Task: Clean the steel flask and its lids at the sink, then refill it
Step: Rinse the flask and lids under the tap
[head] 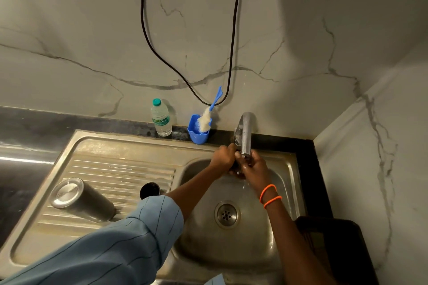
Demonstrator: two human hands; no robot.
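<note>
**Hands rinse a lid under the tap**

Both hands meet under the tap spout, over the far side of the basin. Left hand has its fingers curled round a small dark thing, most likely a lid, though it is mostly hidden. Right hand cups and grips it from the right side. Water trickles down from the hands toward the drain. Two orange bands sit on the right wrist; a blue striped sleeve covers the left arm.

On the ribbed drainboard, left of the basin, the flask lies on its side, its base pointing left. Another dark lid sits just right of the flask, near the sleeve. On the counter by the far wall stand a water bottle and, right of it, a blue cup holding a brush. A black cable hangs down the wall.
</note>
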